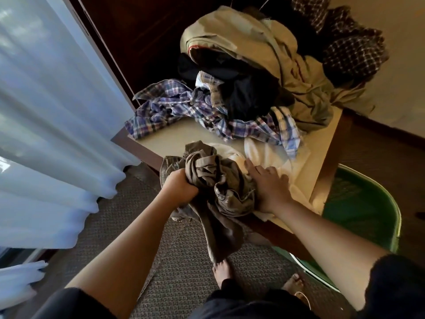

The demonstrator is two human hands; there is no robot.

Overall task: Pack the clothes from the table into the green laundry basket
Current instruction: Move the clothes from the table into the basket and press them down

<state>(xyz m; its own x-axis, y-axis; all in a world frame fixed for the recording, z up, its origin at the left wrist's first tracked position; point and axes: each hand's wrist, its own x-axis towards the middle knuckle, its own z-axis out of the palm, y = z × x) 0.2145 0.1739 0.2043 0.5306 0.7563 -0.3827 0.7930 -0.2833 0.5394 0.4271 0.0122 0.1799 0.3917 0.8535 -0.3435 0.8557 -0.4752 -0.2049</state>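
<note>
Her left hand (181,187) was clenched on a crumpled brown garment (213,178) at the worktop's (174,134) near edge; her right hand (269,187) pressed flat against it. The green basket (368,199) stood on the floor beside it.

Pale-topped table (174,134) with dark wood edging, bearing a far heap of clothes (264,72), a plaid shirt (174,111) at left, a cream cloth (271,155) near right, and bunched brown trousers (213,180) overhanging the near edge.
</note>
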